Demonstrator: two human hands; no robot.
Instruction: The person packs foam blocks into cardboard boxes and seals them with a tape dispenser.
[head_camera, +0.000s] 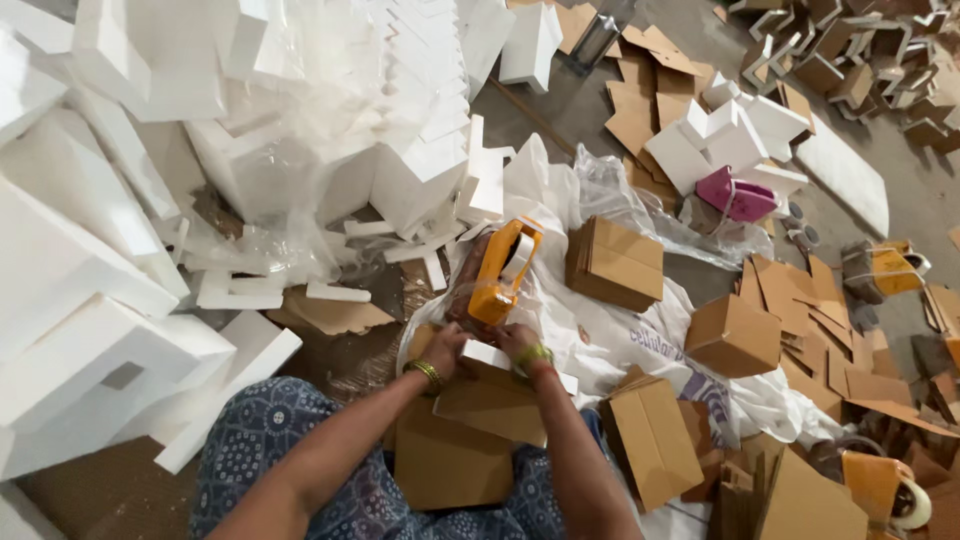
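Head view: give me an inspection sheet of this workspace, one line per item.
Surface: floor, largely covered by a white plastic sheet and scraps.
Job's things: cardboard box on the lap with a white foam piece at its top; orange tape dispenser just beyond.
Clutter: white foam blocks piled to the left; small cardboard boxes and flat cardboard pieces to the right; a pink object; a tape roll at the lower right.
Grips: left hand and right hand both on the foam piece.
Cables: nothing seen.
Surroundings: more cardboard pieces at the far right.
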